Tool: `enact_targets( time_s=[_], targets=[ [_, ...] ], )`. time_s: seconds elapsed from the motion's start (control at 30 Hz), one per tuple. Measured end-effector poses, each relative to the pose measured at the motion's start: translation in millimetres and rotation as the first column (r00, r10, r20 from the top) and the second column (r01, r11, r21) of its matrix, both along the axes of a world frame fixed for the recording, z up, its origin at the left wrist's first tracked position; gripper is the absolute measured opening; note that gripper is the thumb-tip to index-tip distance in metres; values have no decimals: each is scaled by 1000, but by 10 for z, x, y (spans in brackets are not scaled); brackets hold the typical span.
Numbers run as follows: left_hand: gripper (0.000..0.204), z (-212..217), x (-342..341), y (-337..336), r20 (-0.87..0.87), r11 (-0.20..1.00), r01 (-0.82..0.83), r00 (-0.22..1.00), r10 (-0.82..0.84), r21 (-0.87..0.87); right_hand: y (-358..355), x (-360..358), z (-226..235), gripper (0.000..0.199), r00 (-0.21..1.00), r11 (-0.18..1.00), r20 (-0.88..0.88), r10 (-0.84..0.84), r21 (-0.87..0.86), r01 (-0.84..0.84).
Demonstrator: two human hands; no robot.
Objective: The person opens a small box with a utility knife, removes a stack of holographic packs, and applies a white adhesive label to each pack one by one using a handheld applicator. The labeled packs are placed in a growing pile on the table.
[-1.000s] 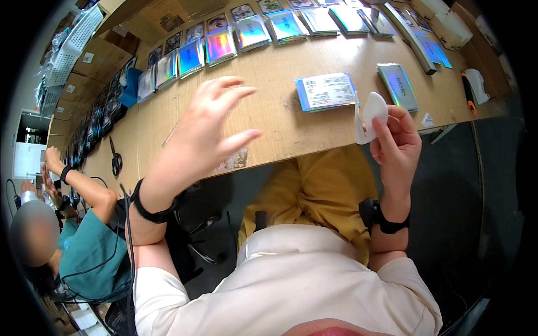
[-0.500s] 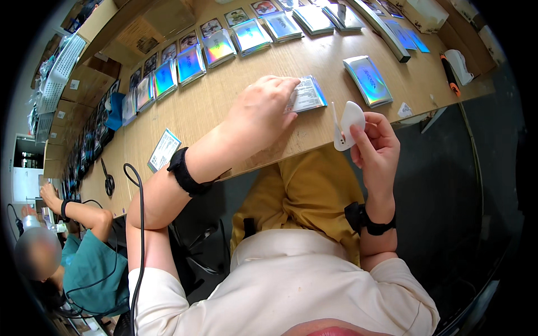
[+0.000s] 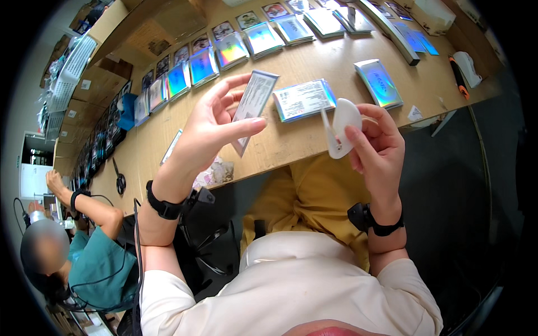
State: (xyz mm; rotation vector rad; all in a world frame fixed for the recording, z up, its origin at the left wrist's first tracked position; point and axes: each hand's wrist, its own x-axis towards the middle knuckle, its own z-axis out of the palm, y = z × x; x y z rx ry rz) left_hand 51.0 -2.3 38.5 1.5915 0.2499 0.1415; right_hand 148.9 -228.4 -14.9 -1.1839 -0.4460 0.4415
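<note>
My left hand [image 3: 204, 126] is raised over the table, thumb and fingers closed on a thin printed packet [image 3: 256, 99] that it holds tilted. In my right hand [image 3: 376, 140] is a white rounded tool [image 3: 348, 119] with a thin arm along its side, pinched between thumb and fingers at the table's front edge. Between the hands lies a stack of similar packets [image 3: 305, 98], printed side up, with the tool's tip just in front of its right end. Behind the tool sits another stack of shiny, rainbow-reflecting packets [image 3: 378, 84].
A curved row of shiny packet stacks [image 3: 263, 39] crosses the table [image 3: 246, 159], with picture cards [image 3: 223, 29] behind it. Scissors [image 3: 119, 180] lie left; an orange-black cutter [image 3: 459, 81] lies right. A crumpled wrapper [image 3: 216, 172] is near my left wrist. A co-worker [image 3: 103, 263] sits left.
My left hand has lifted a packet off the stack and drawn it left, turning it up. The stack is now uncovered. My right hand still holds the white tool.
</note>
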Motion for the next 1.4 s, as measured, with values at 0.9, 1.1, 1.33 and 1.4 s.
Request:
enact_targets(
  time_s=[0.9,1.1,1.33,1.4],
  targets=[
    [83,-238,-838,280,62,981,-147,986,156,-128,757,-486,231,25,958,968,139,252,-49,-248],
    [74,-266,-868,309,213,982,-189,959,184,4,721,-489,246,23,938,973,261,229,-101,-209],
    [63,-233,-926,367,228,977,-203,956,184,66,643,-374,295,23,928,961,256,272,-132,-245],
    [62,-195,-917,333,212,982,-168,966,147,83,637,-360,294,24,928,959,248,279,-123,-256]
  ],
)
